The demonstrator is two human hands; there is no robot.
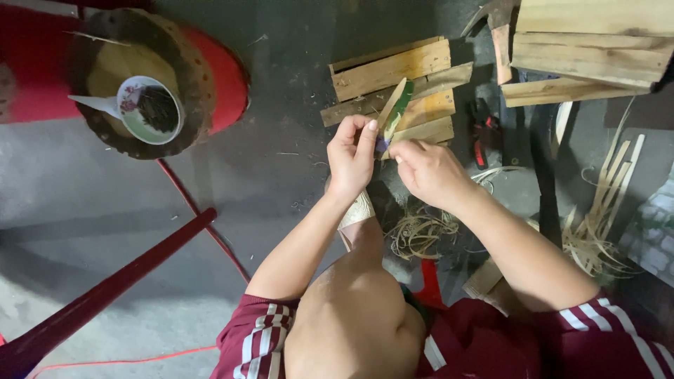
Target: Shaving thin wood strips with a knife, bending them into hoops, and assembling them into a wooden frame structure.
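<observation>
A: Where is the bamboo strip [394, 112]?
B: Between both hands, tilted up beyond the fingertips.
A: Hand states?
B: Left hand [351, 156] closed around the strip's lower end. Right hand [430, 172] curled, fingers pinching the strip beside it.
A: Surroundings?
B: Wooden pallet [414, 70] beyond the hands; shavings [421, 231] below the right wrist; bowl [149, 109] far left.

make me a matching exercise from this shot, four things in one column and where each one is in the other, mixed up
Things:
1. bamboo strip
2. bowl
3. wooden pallet
4. pile of thin shavings

Places:
A. on the round stand at upper left
B. on the floor just beyond the hands
C. held between the left hand and right hand
D. on the floor below the right wrist

Pairs: 1-C, 2-A, 3-B, 4-D
</observation>
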